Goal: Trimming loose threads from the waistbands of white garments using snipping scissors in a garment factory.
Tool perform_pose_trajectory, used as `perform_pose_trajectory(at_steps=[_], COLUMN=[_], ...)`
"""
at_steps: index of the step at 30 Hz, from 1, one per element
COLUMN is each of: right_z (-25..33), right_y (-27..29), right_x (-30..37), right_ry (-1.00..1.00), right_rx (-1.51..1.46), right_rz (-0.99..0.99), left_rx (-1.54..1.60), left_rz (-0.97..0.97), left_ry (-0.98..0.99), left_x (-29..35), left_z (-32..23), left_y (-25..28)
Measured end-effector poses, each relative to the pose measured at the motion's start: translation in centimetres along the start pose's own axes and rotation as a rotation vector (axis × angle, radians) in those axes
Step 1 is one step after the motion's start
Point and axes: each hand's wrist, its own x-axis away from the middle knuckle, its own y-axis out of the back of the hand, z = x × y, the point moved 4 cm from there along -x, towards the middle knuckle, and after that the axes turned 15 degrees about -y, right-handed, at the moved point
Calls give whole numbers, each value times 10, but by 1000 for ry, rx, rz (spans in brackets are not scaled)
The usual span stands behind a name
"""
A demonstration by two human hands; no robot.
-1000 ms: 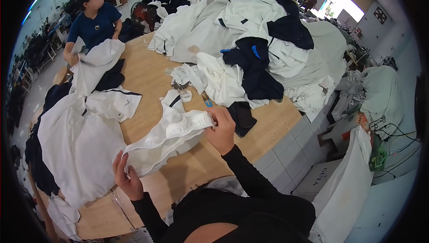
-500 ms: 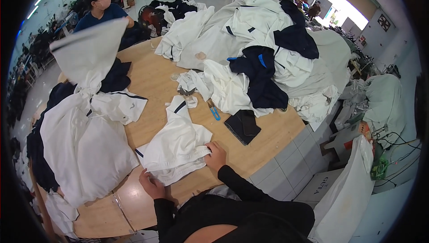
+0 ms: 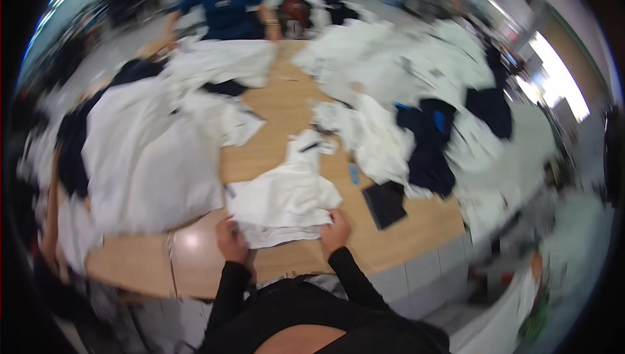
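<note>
A white garment point(image 3: 286, 191) with a dark stripe lies crumpled on the wooden table in front of me, its hem toward my body. My left hand point(image 3: 232, 239) is closed on the near left corner of that hem. At the near right corner, my right hand point(image 3: 336, 230) grips the cloth between thumb and fingers. Motion blur softens the picture, and the finer parts of the garment cannot be made out. Just right of it lie a small blue-handled tool point(image 3: 353, 173) and a folded black cloth piece point(image 3: 384, 205).
A large white cloth bundle point(image 3: 153, 165) stands on the left over dark fabric. White and navy garments point(image 3: 426, 139) are heaped at the right and far side of the table point(image 3: 202, 276). Across the table, a person in a blue top point(image 3: 226, 6) has both arms near white cloth.
My view has turned left and blurred. Both hands stay on the garment, which now lies squarer to me. The person opposite has lowered the white cloth that was raised in the air.
</note>
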Motion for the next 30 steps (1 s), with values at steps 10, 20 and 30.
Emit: perform_pose_trajectory(at_steps=[10, 20, 30], right_z=[14, 13, 12], right_y=[-10, -9, -6], right_x=[1, 5, -1], right_ry=[142, 149, 156], right_rx=[-54, -91, -85], right_rz=[12, -2, -44], left_rx=[-69, -329, 610], left_rz=[-70, -250, -145], left_ry=[54, -96, -313], left_x=[9, -46, -335], left_z=[-1, -38, -176], left_y=[20, 52, 194])
